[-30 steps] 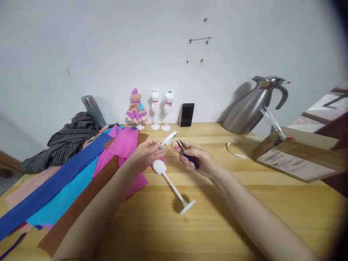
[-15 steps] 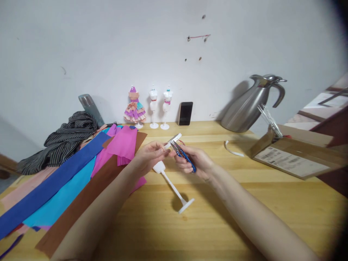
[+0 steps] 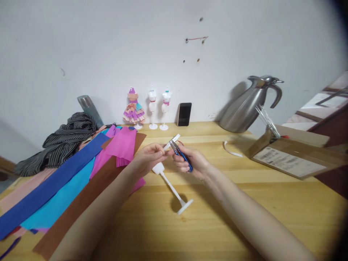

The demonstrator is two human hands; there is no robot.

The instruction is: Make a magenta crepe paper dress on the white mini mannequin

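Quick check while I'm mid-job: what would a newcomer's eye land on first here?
Probably the centre, where the right hand holds blue snips at a white strip pinched in the left hand. Next, the wide dark-blue band slanting across the left side. Then the small ruffled dress at the back, and the steel jug at back right.

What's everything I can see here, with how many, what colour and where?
table: one, pale wood, foreground
wall: one, whitish, behind
dressed form: one, purple, peach and turquoise, by the wall
undressed forms: two, white, beside it
phone: one, dark-screened, right of them
jug: one, silver, back right
box: one, brown, right
flask: one, greyish, back left
striped cloth: one, black-and-white, left
sheets: several, blue, turquoise, brown, pink, left
loose strip: one, white, left of the box
lying form: one, white, centre
held strip: one, white, at the snips
snips: one, blue-handled, centre
left hand: one, bare, holding the strip
right hand: one, bare, around the snips
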